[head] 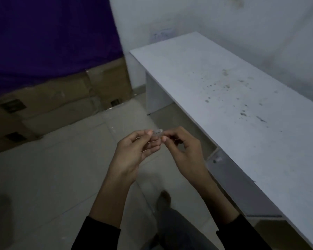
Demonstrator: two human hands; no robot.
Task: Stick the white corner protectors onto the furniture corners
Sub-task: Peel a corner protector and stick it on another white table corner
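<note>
Both hands, left hand and right hand, pinch one small white corner protector between them, beside the stained white counter.

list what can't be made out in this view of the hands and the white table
- Head view: the corner protector is tiny and blurred, and partly covered by the fingers of the left hand and right hand, which pinch it. Its shape and backing are unclear.
- Head view: the white table has its near end cut off by the right and bottom frame edges, so those corners are unseen.
- Head view: the cardboard boxes have labels too dark and blurred to read.
</note>
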